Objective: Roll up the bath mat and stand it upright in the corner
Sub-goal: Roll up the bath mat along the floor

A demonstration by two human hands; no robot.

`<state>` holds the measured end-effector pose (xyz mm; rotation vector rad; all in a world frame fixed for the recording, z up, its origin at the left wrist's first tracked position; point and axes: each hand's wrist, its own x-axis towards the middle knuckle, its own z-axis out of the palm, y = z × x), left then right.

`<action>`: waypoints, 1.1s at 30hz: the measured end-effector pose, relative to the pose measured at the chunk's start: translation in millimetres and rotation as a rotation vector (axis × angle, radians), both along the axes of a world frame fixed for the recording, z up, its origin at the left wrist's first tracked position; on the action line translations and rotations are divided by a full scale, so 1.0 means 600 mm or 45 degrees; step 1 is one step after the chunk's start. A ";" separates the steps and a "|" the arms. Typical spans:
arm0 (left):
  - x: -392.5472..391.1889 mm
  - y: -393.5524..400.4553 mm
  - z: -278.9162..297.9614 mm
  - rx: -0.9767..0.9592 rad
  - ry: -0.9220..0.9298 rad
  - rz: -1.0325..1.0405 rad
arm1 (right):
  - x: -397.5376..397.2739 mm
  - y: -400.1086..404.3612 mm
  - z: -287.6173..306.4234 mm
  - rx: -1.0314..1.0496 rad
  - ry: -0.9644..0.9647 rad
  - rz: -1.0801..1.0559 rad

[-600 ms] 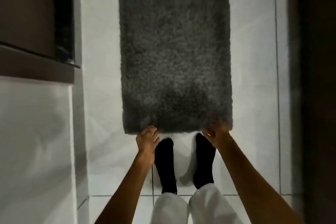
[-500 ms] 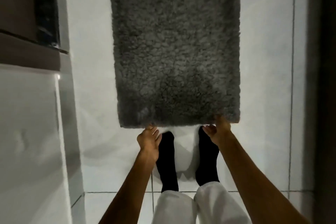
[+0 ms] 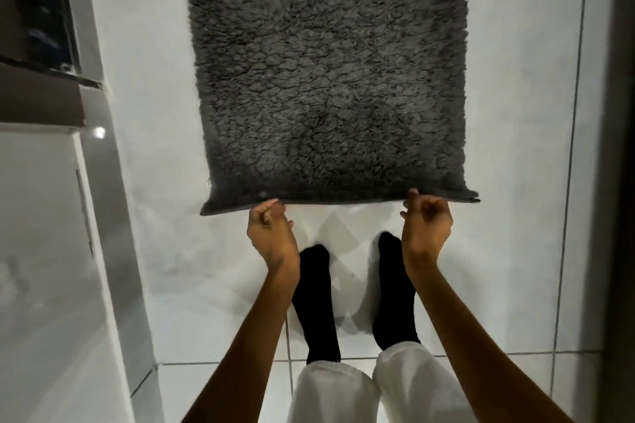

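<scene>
Gripping the near edge of the shaggy dark grey rectangular bath mat [image 3: 326,72].
Left hand [image 3: 271,233] and right hand [image 3: 426,227]: fingers curled closed, pinching that edge above the white tiled floor [image 3: 515,216].

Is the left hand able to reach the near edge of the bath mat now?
Probably yes: the left hand is already at the near edge of the bath mat, fingers curled there, with nothing between them.
</scene>
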<state>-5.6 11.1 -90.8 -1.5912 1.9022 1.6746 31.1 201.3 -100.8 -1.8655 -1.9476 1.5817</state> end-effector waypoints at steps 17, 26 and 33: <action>-0.115 -0.068 -0.086 -1.262 0.017 -2.224 | -0.070 0.030 -0.070 0.974 -0.270 1.690; -0.124 -0.054 -0.053 -1.194 0.330 -2.132 | -0.201 0.088 -0.065 0.982 -0.230 1.932; -0.236 0.013 -0.082 -1.158 0.017 -2.211 | -0.271 0.082 -0.054 1.147 -0.023 1.733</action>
